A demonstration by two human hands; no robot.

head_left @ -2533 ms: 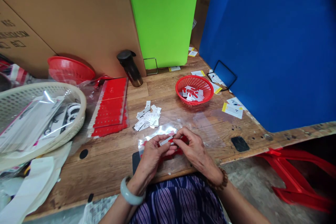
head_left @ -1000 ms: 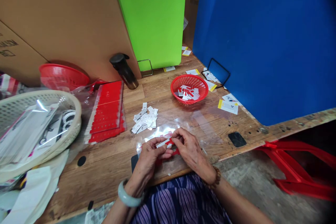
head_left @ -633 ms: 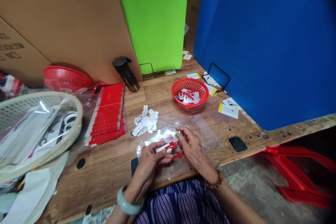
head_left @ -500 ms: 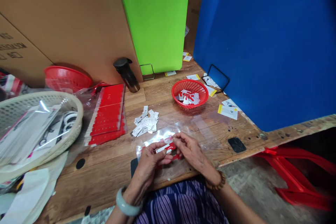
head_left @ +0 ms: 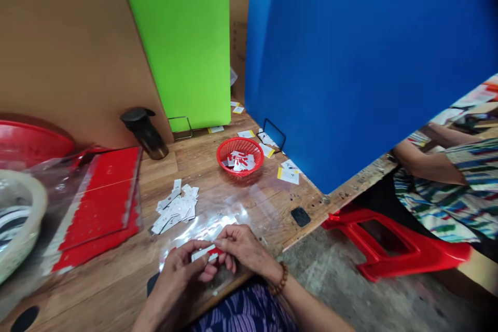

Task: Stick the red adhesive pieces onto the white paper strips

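Note:
My left hand [head_left: 182, 268] is closed, pinching a small white card piece [head_left: 201, 254] between thumb and fingers. My right hand [head_left: 246, 249] meets it from the other side, its fingers closed on a small red piece [head_left: 213, 252] that lies against the white one. Fingers cover part of both pieces. Beneath the hands, shiny clear plastic [head_left: 229, 216] lies on the wooden table. Just beyond my left hand is a loose pile of white printed pieces [head_left: 179, 209]. Farther off stands a red basket [head_left: 223, 164] with white and red pieces inside.
Red perforated sheets [head_left: 105, 192] and a white basket [head_left: 37, 207] lie left. A dark bottle [head_left: 146, 135] stands by the cardboard. Green [head_left: 187, 41] and blue [head_left: 330, 62] panels rise behind. At right are a red stool [head_left: 373, 254] and a co-worker's arm [head_left: 422, 161].
The view has swung right, so the table's things sit farther left and a co-worker has come into view. My hands have drawn closer together around the white and red pieces.

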